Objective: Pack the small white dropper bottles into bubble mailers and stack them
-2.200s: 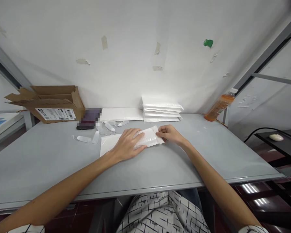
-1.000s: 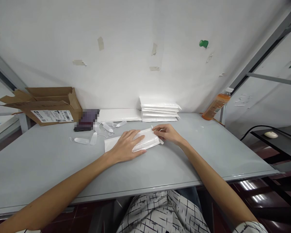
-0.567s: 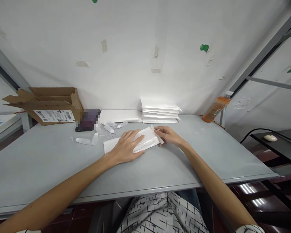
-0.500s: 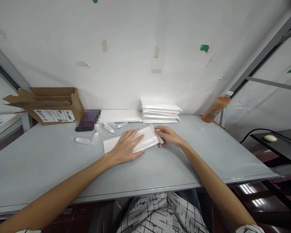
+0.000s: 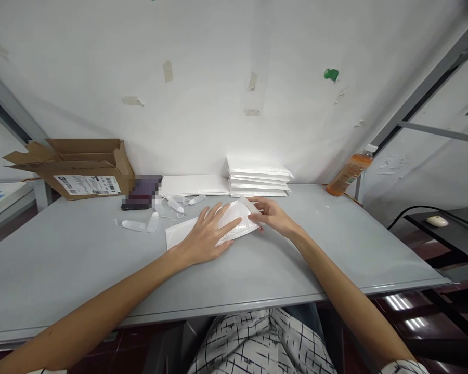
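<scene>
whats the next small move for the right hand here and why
Probably smooth down the right end of the white padded envelope with the right hand: its fingers touch that end, which looks slightly raised, while the left hand lies spread over the envelope and could brace it.

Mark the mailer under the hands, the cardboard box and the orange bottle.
White mailer (image 5: 241,210), head view: face, right part.
Cardboard box (image 5: 91,171), head view: front wall.
Orange bottle (image 5: 349,174), head view: middle of body.
</scene>
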The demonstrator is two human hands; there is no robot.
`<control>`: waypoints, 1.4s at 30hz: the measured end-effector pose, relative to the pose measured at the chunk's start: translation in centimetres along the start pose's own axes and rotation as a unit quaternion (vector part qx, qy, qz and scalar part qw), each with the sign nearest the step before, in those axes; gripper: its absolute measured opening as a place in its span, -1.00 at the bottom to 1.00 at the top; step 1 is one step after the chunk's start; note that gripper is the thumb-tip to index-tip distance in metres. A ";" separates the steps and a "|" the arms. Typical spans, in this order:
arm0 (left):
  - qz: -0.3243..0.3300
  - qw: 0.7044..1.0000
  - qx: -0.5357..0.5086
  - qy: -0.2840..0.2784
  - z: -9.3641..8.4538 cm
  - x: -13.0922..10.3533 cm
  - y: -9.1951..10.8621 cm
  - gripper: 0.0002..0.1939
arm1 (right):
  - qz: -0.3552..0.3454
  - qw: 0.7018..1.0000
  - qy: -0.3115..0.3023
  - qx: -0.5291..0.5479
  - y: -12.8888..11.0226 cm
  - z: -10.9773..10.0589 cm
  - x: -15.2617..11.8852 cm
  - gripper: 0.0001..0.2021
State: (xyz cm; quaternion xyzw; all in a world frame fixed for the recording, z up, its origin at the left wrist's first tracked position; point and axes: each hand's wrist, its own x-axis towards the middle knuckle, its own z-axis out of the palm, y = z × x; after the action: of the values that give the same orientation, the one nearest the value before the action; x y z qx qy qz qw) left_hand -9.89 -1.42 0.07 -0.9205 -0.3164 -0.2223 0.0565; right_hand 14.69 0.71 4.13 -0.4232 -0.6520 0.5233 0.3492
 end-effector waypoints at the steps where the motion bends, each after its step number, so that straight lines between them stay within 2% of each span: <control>1: -0.006 1.000 -0.002 0.003 0.0 0.0 0.0 -0.42 | -0.002 1.000 0.001 0.005 0.0 0.1 0.0 -0.48; 6: -0.021 1.000 0.005 0.007 -0.5 0.2 0.4 -0.33 | -0.024 0.999 0.035 0.012 -0.3 0.5 0.1 -0.49; 11: -0.053 0.996 0.057 0.036 -1.3 0.5 1.1 -0.25 | -0.087 0.987 0.133 0.005 -1.3 0.3 -0.1 -0.61; 13: -0.050 0.996 0.056 0.051 -1.3 0.6 1.0 -0.25 | -0.117 0.981 0.155 -0.020 -1.6 0.2 -0.3 -0.64; 18: -0.016 0.996 0.057 0.071 -1.3 0.8 0.1 -0.23 | -0.194 0.965 0.082 -0.159 -1.4 0.2 -0.6 -0.39; 20: 0.003 0.994 0.076 0.076 -1.7 0.9 -0.3 -0.22 | -0.216 0.951 0.066 -0.213 -1.2 0.2 -0.6 -0.36; 24: 0.033 0.991 0.094 0.084 -2.4 1.0 -0.4 -0.19 | -0.267 0.926 0.107 -0.246 -0.7 0.3 -0.3 -0.58; 29: 0.057 0.992 0.061 0.096 -2.7 1.1 0.0 -0.22 | -0.267 0.911 0.182 -0.256 -0.5 0.4 -0.1 -0.76; 31: 0.053 0.989 0.061 0.123 -2.8 1.2 -0.1 -0.28 | -0.262 0.912 0.194 -0.249 -0.7 0.2 -0.1 -0.78; 35: 0.038 0.973 0.087 0.212 -3.6 1.4 -0.4 -0.36 | -0.233 0.925 0.216 -0.207 -0.8 -1.2 0.0 -0.75; 39: 0.026 0.938 0.126 0.323 -4.8 1.5 -0.4 -0.41 | -0.187 0.920 0.308 -0.154 -0.4 -4.2 0.4 -0.71; 42: 0.042 0.913 0.148 0.377 -5.2 1.5 -0.1 -0.44 | -0.189 0.895 0.389 -0.107 -0.2 -7.3 1.3 -0.73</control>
State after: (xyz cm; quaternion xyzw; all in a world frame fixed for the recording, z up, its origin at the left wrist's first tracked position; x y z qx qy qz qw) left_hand -10.87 -1.80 5.37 -0.7618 -0.2623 -0.5007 0.3165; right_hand 20.67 4.68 5.84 -0.4968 -0.5834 0.1682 0.6202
